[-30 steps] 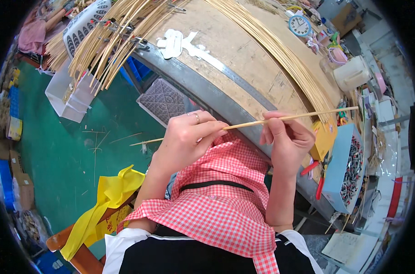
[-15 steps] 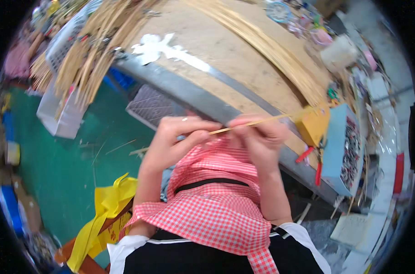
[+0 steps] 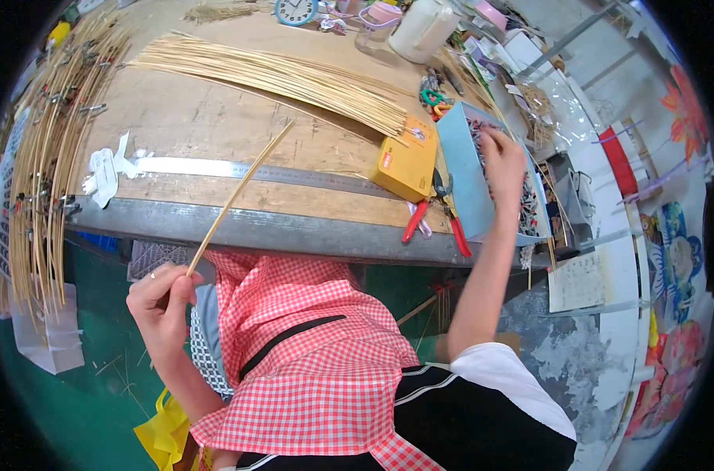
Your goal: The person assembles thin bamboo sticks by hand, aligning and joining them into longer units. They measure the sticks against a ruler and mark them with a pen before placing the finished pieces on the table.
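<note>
My left hand (image 3: pixel 162 300) is closed in a pinch on the lower end of a thin bamboo strip (image 3: pixel 239 192), which slants up and right over the front edge of the worktable (image 3: pixel 310 228). At the right, my right hand (image 3: pixel 505 169) reaches into a light blue box (image 3: pixel 465 180) full of small dark, red and metallic clips (image 3: pixel 527 208). Its fingers are bent down among these pieces; whatever they grip is hidden. A yellow box (image 3: pixel 404 169) stands left of the blue one. Red-handled pliers (image 3: pixel 417 220) lie between them.
A bundle of bamboo strips (image 3: pixel 278 74) lies across the table behind a steel ruler (image 3: pixel 270 173). More strips with clips (image 3: pixel 54 157) hang at the left above a white bin (image 3: pixel 51 337). A blue clock (image 3: pixel 296 9) and a pale jug (image 3: pixel 424 30) stand at the back.
Both hands were together at the strip before. My left hand has moved left and down with the strip; my right hand has let go and gone into the blue box. The view has turned right.
</note>
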Motion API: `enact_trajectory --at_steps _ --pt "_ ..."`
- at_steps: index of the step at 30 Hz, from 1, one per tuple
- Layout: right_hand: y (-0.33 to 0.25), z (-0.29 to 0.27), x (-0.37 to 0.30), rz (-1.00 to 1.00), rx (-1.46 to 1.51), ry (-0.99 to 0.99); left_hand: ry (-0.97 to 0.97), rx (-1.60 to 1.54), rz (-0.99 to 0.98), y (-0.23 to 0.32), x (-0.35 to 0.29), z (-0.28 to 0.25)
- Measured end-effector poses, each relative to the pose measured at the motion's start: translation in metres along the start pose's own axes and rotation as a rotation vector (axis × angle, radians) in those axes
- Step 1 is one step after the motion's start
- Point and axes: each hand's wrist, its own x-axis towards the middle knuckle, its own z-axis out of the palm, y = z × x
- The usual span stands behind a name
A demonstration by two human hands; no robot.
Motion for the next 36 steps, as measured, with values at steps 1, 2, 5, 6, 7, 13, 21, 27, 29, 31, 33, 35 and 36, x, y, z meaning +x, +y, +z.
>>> enact_trajectory --at_steps 1,2,5,6,7,13,21,27,29,31,33,35,36 --pt "0.030 -0.009 0.003 -0.006 -0.267 -0.071 0.024 0.013 -0.009 0.001 0.000 -0.003" --pt "0.064 -0.014 -0.002 0.053 -0.442 -0.306 0.023 0.029 -0.002 -0.003 0.001 -0.004" --pt "0.116 -0.013 -0.029 0.239 -0.523 -0.588 0.024 0.089 -0.023 -0.002 0.002 -0.005" --pt "0.124 -0.010 -0.035 0.241 -0.451 -0.540 0.017 0.111 -0.019 -0.002 0.002 -0.008" --pt "0.130 -0.009 -0.038 0.246 -0.379 -0.494 0.011 0.132 -0.016 -0.003 0.000 -0.009" --pt "0.157 -0.004 -0.037 0.177 -0.493 -0.326 0.037 0.081 0.038 -0.001 0.003 -0.010" --pt "0.155 -0.008 -0.026 0.195 -0.415 0.113 0.077 0.035 0.021 -0.007 0.001 -0.013" --pt "0.170 -0.017 -0.021 0.322 0.205 0.245 0.095 -0.010 0.011 -0.009 0.002 -0.014" --pt "0.120 -0.009 -0.027 0.274 0.646 0.321 0.086 0.013 0.008 -0.006 0.003 -0.015" --pt "0.033 -0.010 -0.038 0.256 0.806 0.297 0.077 0.021 0.001 -0.006 0.001 -0.014" --pt "-0.024 -0.001 -0.052 0.220 0.904 0.086 0.058 0.042 -0.024 -0.004 0.001 -0.015" --pt "-0.086 0.015 -0.070 0.191 0.814 -0.134 0.062 0.040 0.009 -0.005 0.002 -0.012" --pt "-0.112 0.030 -0.080 0.220 0.953 -0.210 0.044 0.058 0.002 -0.004 0.003 -0.013"
